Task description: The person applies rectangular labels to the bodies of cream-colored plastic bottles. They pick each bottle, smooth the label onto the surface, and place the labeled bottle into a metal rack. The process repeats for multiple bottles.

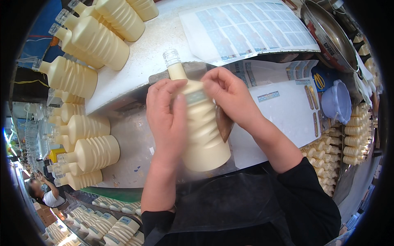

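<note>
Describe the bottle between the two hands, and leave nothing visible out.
The bottle is cream-coloured and looks like plastic, with wavy ridges across its body, a smooth base section and a slim neck ending in a clear mouth. Its mouth points away from the person, slightly leftward. A blurred blue-green strip crosses its upper body. The left hand and right hand flank its shoulder; exact fingertip contact is hard to tell.

Head camera looks down, near the worktop (126, 149).
</note>
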A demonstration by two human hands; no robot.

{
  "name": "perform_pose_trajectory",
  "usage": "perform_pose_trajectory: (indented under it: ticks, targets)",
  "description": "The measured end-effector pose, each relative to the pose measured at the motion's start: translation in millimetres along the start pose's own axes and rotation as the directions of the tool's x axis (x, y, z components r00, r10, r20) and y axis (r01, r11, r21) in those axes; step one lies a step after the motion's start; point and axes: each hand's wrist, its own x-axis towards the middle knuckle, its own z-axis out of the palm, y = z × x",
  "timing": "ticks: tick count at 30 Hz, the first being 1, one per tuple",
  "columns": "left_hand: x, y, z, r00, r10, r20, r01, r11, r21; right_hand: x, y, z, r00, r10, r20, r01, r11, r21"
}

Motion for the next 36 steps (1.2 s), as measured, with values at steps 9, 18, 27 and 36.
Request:
perform_pose_trajectory:
  ticks: [9, 18, 27, 36]
  targets:
    - [0.2, 1.8, 1.0, 1.000, -0.001, -0.006, 0.001, 1.000, 0.026, 4.0, 5.3, -4.6, 0.995, 0.029, 0.093, -0.037, 0.997, 0.075]
    - [2.2, 2.3, 1.5, 1.000, -0.028, 0.011, 0.027, 0.999, 0.020, -4.4, 5.5, -8.6, 0.993, 0.043, 0.111, -0.051, 0.996, 0.072]
    - [-2.1, 2.2, 1.1, 0.964, -0.264, -0.018, 0.237, 0.893, -0.383, -5.8, -44.1, -8.9, 0.991, -0.033, -0.129, 0.076, 0.935, 0.347]
    - [3.0, 5.4, -5.3, 0.980, -0.197, 0.021, 0.198, 0.979, -0.057, -1.3, -25.2, -22.3, 0.997, 0.079, 0.023, -0.078, 0.995, -0.060]
